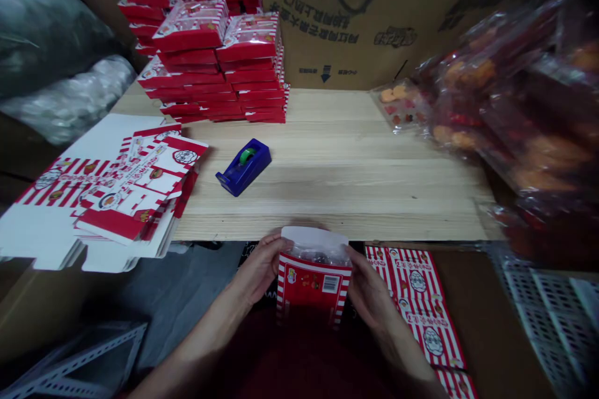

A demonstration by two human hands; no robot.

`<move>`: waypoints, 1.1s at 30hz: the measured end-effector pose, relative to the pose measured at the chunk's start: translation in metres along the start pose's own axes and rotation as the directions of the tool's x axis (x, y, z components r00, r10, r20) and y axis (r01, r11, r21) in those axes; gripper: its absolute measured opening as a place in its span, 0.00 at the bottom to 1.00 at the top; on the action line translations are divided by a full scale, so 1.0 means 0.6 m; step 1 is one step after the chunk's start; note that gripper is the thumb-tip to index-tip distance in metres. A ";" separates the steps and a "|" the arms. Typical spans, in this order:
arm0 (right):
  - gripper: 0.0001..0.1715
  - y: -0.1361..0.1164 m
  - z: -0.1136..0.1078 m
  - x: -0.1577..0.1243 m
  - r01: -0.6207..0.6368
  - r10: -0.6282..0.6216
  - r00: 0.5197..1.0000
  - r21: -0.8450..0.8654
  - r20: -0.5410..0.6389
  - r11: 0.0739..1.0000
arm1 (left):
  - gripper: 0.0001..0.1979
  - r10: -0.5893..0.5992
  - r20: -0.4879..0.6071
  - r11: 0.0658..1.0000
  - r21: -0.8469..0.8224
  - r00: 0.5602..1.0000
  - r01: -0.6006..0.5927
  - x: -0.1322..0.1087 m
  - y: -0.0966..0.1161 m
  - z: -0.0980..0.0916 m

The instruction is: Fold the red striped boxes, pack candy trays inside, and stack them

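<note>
Both of my hands hold a red-and-white striped carton (312, 292) low in front of me, just below the near table edge. My left hand (256, 268) grips its left side and my right hand (369, 293) grips its right side. A clear plastic bag (316, 248) with a white header sticks up from the carton's open top, its lower part hidden inside. The carton's visible face carries a barcode. A flat striped carton blank (416, 287) lies just right of my right hand.
A light wooden table (337, 137) holds a blue tape dispenser (243, 166), a tall stack of red boxes (219, 68) and flat printed blanks (140, 187) at left. Bulging bags of orange-brown food (510, 112) crowd the right. A large cardboard carton (355, 19) stands behind.
</note>
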State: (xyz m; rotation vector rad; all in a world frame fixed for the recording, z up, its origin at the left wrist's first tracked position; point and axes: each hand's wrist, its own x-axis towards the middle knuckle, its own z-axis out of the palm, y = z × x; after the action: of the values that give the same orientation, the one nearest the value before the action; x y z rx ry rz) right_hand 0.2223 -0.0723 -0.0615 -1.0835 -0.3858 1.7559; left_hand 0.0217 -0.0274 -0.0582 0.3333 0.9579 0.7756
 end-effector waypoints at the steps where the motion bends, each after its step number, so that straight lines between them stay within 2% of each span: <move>1: 0.20 0.001 -0.001 0.000 0.004 -0.004 1.000 -0.025 -0.011 1.000 | 0.02 0.011 0.013 1.000 0.012 1.000 -0.011 0.002 -0.001 0.001; 6: 0.15 -0.011 -0.006 0.011 0.044 -0.054 0.994 -0.109 -0.090 0.993 | 0.13 0.051 0.109 0.994 0.087 0.993 -0.060 0.006 -0.003 0.001; 8: 0.12 -0.019 -0.012 0.016 0.026 -0.036 0.996 -0.135 -0.076 0.991 | 0.13 0.084 0.143 0.987 0.122 0.986 -0.102 0.003 -0.002 -0.006; 12: 0.07 -0.029 -0.027 0.017 0.089 -0.072 0.994 -0.215 0.083 0.973 | 0.12 0.142 0.312 0.935 0.268 0.939 -0.231 -0.008 0.008 -0.027; 15: 0.10 -0.032 -0.037 0.014 0.131 -0.076 0.976 -0.273 0.202 0.953 | 0.13 0.183 0.459 0.803 0.440 0.869 -0.401 -0.012 0.023 -0.038; 17: 0.12 -0.035 -0.043 0.013 0.125 -0.045 0.965 -0.303 0.258 0.945 | 0.12 0.213 0.469 0.715 0.523 0.857 -0.464 -0.010 0.031 -0.042; 19: 0.15 -0.037 -0.051 0.012 0.128 -0.030 0.954 -0.316 0.298 0.940 | 0.11 0.248 0.421 0.672 0.574 0.872 -0.468 -0.006 0.033 -0.045; 21: 0.17 -0.039 -0.059 0.013 0.158 -0.036 0.946 -0.364 0.321 0.918 | 0.11 0.269 0.386 0.659 0.594 0.882 -0.461 -0.002 0.033 -0.049; 25: 0.14 -0.050 -0.070 0.021 0.259 -0.064 0.930 -0.521 0.362 0.813 | 0.11 0.235 0.410 0.675 0.584 0.881 -0.451 0.001 0.034 -0.050; 30: 0.10 -0.088 -0.049 0.028 0.309 -0.042 0.906 -0.590 0.421 0.746 | 0.09 0.172 0.425 0.684 0.598 0.889 -0.418 0.000 0.056 -0.020; 33: 0.08 -0.108 -0.028 0.029 0.308 -0.031 0.910 -0.623 0.414 0.719 | 0.13 0.104 0.502 0.611 0.649 0.859 -0.453 -0.004 0.080 0.001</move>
State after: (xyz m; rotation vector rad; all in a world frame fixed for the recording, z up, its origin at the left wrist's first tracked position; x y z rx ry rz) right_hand 0.2717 -0.0318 -0.0354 -1.1358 -1.4267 1.6746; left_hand -0.0002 0.0041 -0.0289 1.3824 0.7729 0.5115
